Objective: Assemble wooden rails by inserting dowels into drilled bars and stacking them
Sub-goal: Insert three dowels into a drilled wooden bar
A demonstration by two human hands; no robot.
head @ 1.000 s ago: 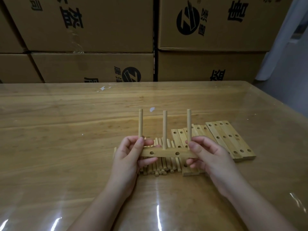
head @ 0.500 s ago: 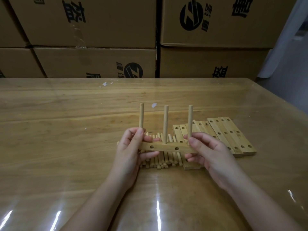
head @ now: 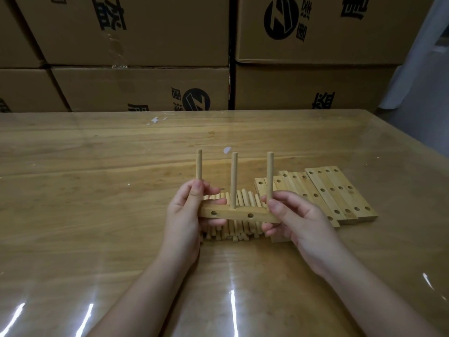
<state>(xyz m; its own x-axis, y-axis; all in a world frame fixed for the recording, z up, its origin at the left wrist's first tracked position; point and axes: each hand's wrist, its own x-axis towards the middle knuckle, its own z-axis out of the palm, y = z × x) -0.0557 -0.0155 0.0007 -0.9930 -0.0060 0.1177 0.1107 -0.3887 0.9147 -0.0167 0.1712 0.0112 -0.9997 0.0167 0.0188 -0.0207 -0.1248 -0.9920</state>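
Three dowels (head: 234, 180) stand upright in a wooden bar (head: 239, 214) held above the table (head: 97, 190); left hand (head: 187, 215) grips one end, right hand (head: 295, 221) grips the other, over loose dowels (head: 239, 227)

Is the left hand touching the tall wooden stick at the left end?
Touching. The head view shows the left hand pinching the leftmost upright wooden dowel between thumb and fingers, just above the drilled wooden bar.
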